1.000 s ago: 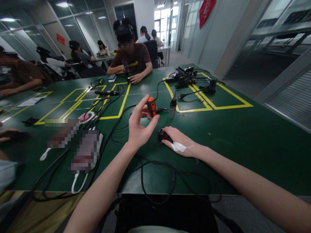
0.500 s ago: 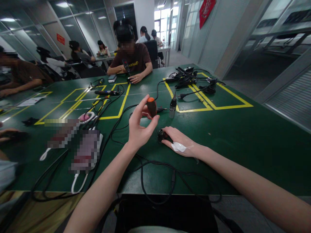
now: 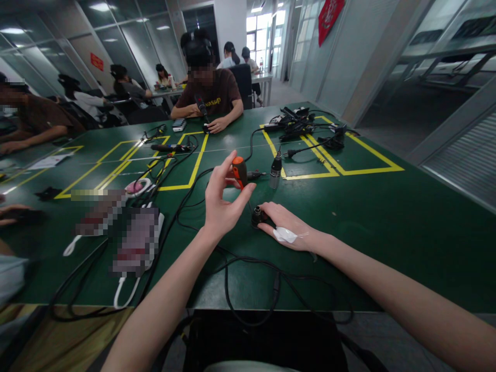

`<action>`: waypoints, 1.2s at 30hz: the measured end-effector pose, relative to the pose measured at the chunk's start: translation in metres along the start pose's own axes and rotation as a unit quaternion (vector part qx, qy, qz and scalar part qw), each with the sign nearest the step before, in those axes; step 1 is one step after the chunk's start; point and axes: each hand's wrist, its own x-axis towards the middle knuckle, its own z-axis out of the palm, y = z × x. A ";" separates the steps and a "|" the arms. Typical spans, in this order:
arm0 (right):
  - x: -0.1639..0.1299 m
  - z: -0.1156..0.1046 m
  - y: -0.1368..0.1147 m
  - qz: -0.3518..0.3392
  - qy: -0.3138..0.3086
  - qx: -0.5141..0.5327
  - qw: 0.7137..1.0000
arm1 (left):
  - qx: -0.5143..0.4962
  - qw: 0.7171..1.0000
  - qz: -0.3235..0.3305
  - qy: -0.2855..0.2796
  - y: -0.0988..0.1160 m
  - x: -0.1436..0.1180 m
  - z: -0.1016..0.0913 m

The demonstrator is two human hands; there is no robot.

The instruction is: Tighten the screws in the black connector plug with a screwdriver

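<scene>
Between the thumb and fingers of my left hand is a screwdriver with an orange and dark handle. Its thin shaft slants down toward a small black part with a round metal collar on top. My right hand is closed around that black part and rests on the green table. White tape or a pad sticks to the back of this hand. Just beyond my hands, a black and clear tool piece with a pointed metal tip stands upright. Another dark tool with a metal tip lies behind the screwdriver.
Black cables loop across the table's near edge. Two blurred phone-like devices lie at left. Black corded tools are heaped within yellow tape at far right. Across the table a person works with a dark tool; others sit around.
The screwdriver's handle has turned and tilted slightly to the left in my left hand. My right hand and the black part have stayed in place.
</scene>
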 end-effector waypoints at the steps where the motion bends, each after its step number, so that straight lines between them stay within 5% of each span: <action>1: 0.000 0.000 0.000 -0.001 0.000 -0.001 1.000 | 0.007 1.000 -0.002 0.004 -0.001 0.000 0.000; 11: 0.000 0.000 0.000 0.001 -0.002 -0.004 1.000 | -0.049 0.998 -0.003 -0.041 0.006 0.000 -0.001; 17: 0.000 0.001 0.001 -0.006 0.006 -0.005 1.000 | -0.014 1.000 0.010 -0.006 0.001 0.001 0.000; 26: 0.000 0.001 0.001 -0.007 0.009 -0.002 1.000 | -0.068 0.996 -0.033 -0.049 0.005 -0.003 0.000; 36: 0.000 0.000 0.000 -0.003 0.003 0.006 1.000 | -0.030 0.999 -0.022 -0.036 0.005 -0.001 0.002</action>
